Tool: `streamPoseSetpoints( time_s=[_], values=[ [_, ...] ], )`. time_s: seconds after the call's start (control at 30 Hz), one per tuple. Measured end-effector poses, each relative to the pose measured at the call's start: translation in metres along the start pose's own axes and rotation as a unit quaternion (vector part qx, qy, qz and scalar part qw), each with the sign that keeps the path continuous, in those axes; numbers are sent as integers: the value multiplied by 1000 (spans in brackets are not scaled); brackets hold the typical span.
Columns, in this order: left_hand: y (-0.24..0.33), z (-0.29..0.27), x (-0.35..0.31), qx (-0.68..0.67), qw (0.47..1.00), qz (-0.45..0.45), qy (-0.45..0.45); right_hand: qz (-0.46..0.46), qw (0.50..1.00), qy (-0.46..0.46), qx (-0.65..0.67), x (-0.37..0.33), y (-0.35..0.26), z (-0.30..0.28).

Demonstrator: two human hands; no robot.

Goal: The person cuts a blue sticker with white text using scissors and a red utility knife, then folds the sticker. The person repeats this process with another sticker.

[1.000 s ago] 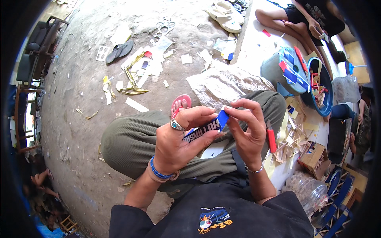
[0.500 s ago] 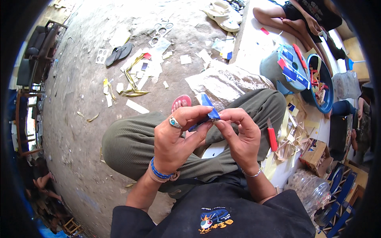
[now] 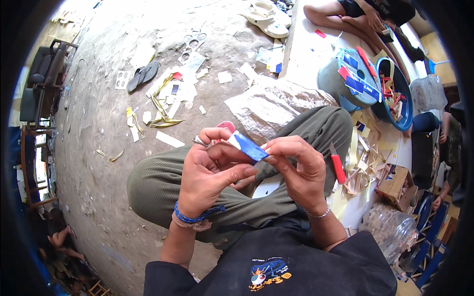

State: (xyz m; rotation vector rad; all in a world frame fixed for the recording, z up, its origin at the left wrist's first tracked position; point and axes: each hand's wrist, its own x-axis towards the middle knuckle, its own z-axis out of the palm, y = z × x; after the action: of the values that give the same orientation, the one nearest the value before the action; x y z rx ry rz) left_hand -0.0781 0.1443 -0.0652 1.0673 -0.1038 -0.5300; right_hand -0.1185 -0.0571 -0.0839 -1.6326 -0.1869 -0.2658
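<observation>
A small folded blue and white card strip [image 3: 252, 149] is raised above my lap, tilted, its white end toward my left hand. The thumb and index finger of my right hand [image 3: 298, 167] pinch its lower right end. My left hand [image 3: 207, 163] is beside the strip with the thumb apart from the fingers; its fingertips are behind or against the strip, and contact is partly hidden. Under the hands a white card piece [image 3: 266, 187] shows between my legs. A red utility knife [image 3: 337, 165], blade exposed, lies by my right knee.
Right of me are a pile of wooden and card strips [image 3: 365, 170], a cardboard box [image 3: 397, 187], a clear plastic jar [image 3: 387, 227], a blue-grey stool [image 3: 340, 86] bearing card pieces, and a blue basin [image 3: 400, 118]. Another person [image 3: 340, 19] sits beyond. Scraps and a sandal [image 3: 143, 76] lie ahead.
My left thumb has come away from the strip and the left fingers have spread. The strip has turned to show more of its blue face, and the right hand still pinches it.
</observation>
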Motion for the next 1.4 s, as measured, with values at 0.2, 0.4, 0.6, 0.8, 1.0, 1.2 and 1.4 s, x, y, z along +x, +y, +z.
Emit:
streamPoseSetpoints(
  time_s=[0.2,0.4,0.6,0.8,1.0,1.2,1.4],
  values=[
    [5,0,-3,36,995,-89,-27,11,999,-39,-25,-1,-3,-8],
    [-6,9,0,57,996,-62,-29,83,994,-78,-7,-9,6,-22],
    [-12,11,4,79,996,-35,-24,248,968,-32,30,-37,20,-67],
    [-10,11,1,53,997,16,51,374,786,-189,-455,-99,32,-152],
    [-10,10,-2,13,998,31,45,502,739,-143,-427,-211,80,-214],
    [-12,12,1,-62,997,37,21,398,775,184,-455,-268,149,-227],
    [-9,20,10,-85,995,-13,45,481,799,174,-316,-277,183,-237]
  ],
)
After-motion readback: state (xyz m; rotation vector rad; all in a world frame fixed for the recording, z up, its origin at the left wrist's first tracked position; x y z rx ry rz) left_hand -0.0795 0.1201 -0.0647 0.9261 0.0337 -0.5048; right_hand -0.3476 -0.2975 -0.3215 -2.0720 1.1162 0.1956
